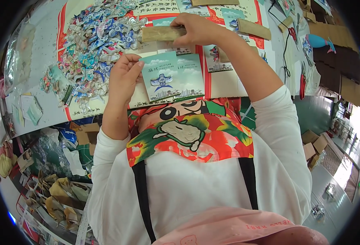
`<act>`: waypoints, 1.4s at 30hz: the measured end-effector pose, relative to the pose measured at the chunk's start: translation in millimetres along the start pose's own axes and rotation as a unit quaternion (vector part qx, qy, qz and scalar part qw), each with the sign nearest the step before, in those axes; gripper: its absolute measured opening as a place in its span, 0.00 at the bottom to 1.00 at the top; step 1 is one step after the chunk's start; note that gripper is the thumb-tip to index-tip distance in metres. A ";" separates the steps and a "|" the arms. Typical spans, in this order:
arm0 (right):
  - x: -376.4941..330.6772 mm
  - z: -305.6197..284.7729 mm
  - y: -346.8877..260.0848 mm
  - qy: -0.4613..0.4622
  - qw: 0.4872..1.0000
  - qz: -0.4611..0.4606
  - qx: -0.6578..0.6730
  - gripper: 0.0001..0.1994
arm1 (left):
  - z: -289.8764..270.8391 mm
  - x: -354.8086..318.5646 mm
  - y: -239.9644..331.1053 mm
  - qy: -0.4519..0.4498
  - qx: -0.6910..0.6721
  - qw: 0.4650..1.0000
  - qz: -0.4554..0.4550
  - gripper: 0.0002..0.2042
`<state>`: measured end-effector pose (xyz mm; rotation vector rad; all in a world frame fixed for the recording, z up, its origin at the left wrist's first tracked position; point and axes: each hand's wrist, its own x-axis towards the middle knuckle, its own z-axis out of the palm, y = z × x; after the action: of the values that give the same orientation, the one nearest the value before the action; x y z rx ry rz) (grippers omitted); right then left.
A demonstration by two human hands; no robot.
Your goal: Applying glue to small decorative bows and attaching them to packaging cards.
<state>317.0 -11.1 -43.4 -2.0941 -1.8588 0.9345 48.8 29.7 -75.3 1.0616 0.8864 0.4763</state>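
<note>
Left hand (124, 77) pinching card (171, 76), right hand (196, 29) seemingly gripping envelope (162, 33)

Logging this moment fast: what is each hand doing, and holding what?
Left hand: closed on the edge of a blue-green printed card.
Right hand: closed on a flat brown paper sleeve.

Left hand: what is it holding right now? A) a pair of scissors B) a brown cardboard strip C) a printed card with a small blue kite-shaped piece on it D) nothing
C: the left hand grips the edge of the printed card; the brown cardboard strip is under the right hand.
</note>
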 end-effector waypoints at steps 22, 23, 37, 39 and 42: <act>-55.1 -113.7 30.9 0.034 0.992 0.068 0.101 0.20 | -6.0 -2.1 8.6 0.030 0.033 0.999 0.014 0.07; -88.8 -117.2 46.9 0.049 0.998 0.040 -0.029 0.19 | 0.5 1.5 11.1 0.039 0.019 0.999 0.020 0.07; -54.7 -277.1 138.9 0.343 0.701 -0.096 0.618 0.07 | 30.5 28.4 27.9 0.012 -0.007 1.000 0.009 0.07; -61.4 -280.6 155.7 0.310 0.687 -0.138 0.642 0.07 | 31.9 30.0 29.4 0.012 -0.006 1.000 0.001 0.07; -58.3 -272.1 161.5 0.303 0.763 -0.116 0.559 0.07 | 32.8 41.7 27.3 0.026 0.002 1.000 -0.005 0.07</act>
<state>602.9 -26.7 103.4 -1.1354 -0.7931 0.8170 101.4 53.5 -60.5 1.0520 0.9388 0.4964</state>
